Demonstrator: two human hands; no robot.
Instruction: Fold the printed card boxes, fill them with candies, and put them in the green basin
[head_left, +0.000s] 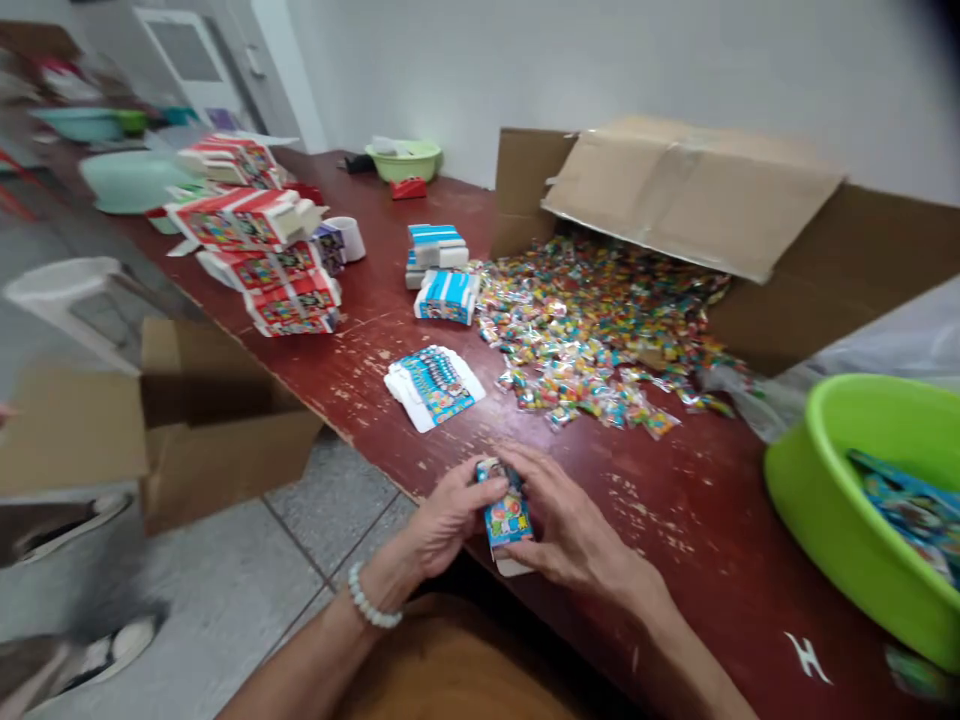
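Between my two hands, near the table's front edge, is a small blue printed candy box (506, 512). A pale flap shows at its lower end. My left hand (452, 515) grips it from the left, thumb lying across the front. My right hand (564, 520) closes round the right side, with the thumb near the lower end and fingers over the top. Just beyond lies a fanned stack of flat blue and white cartons (437, 385). A heap of small wrapped candies (592, 330) spreads behind and to the right.
A big cardboard box (697, 190) lies open behind the candies. A green basin (817, 500) with blue packs stands at right. Bundled blue cartons (448, 297) and stacked red boxes (292, 300) sit further back. An open carton (225, 460) and a person's shoes (112, 650) are at left.
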